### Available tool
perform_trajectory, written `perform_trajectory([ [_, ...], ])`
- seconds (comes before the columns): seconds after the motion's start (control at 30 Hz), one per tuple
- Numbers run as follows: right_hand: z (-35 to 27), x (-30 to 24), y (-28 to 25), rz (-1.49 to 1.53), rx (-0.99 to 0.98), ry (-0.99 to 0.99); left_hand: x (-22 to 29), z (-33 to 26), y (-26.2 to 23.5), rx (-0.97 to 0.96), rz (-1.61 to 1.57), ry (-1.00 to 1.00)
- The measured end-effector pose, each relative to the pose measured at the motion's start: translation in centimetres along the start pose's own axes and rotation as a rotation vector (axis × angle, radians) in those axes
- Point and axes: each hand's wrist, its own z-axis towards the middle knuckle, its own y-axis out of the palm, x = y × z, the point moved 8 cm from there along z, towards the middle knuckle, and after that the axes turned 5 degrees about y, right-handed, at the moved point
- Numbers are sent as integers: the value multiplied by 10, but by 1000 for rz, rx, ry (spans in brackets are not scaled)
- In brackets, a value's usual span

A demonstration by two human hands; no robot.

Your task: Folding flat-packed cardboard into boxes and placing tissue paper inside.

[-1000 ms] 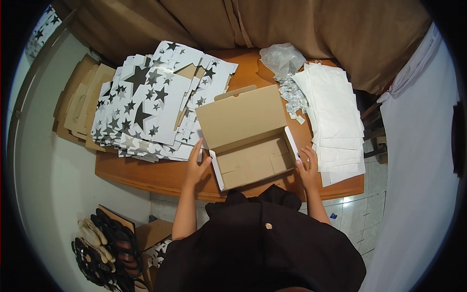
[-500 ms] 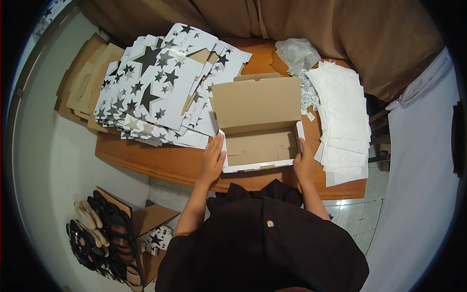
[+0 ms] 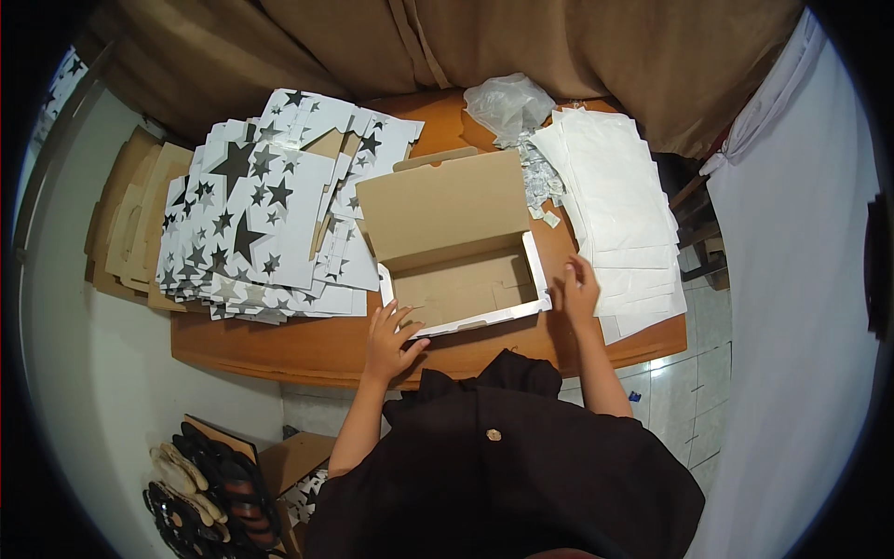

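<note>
An open cardboard box (image 3: 466, 284), brown inside with white rims, stands in front of me with its lid raised toward the far side. Its inside holds nothing that I can see. At the box's near left corner is my left hand (image 3: 386, 345), fingers spread, the fingertips at the rim. My right hand (image 3: 579, 293) is off the box, a little to its right, with fingers loosely bent and nothing visible in them. Close beside that hand lies a stack of white paper sheets (image 3: 626, 210).
Flat star-printed cardboard pieces (image 3: 247, 205) are piled at the left of the wooden table (image 3: 279, 359). Brown cardboard sheets (image 3: 140, 214) lean behind them. A clear plastic bag (image 3: 507, 104) and small packets (image 3: 540, 172) lie beyond the box. Sandals (image 3: 209, 489) sit low at the left.
My right hand has let go of the box's right side and moved away from it. The left hand has slid from the left side to the near corner. The whole view has shifted.
</note>
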Motion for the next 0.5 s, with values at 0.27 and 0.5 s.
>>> perform_trajectory([
  [0.27, 76, 10, -46, -1165, 344, -259, 4, 21, -31, 223, 47, -30],
  [0.5, 80, -6, -49, -1028, 264, -175, 10, 44, -57, 385, -2, 8],
])
